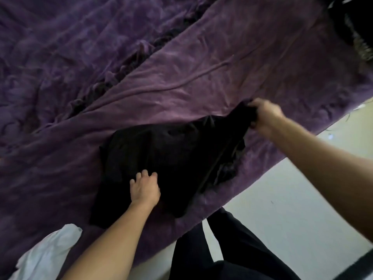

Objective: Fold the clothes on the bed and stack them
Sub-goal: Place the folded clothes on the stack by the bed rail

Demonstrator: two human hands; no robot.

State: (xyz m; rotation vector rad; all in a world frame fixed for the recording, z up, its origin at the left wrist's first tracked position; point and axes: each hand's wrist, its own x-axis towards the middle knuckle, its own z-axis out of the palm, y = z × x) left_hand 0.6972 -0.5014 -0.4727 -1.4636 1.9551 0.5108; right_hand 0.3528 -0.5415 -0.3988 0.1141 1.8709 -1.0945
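On purple plush (201, 63) — crumpled black garment (171, 154)

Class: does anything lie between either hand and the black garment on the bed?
Nothing visible does. The left hand rests directly on the black garment; the right hand grips one of its corners.

Both bare arms reach forward; the left hand (144, 188) presses palm down, the right hand (266, 116) clenches cloth (240, 116).
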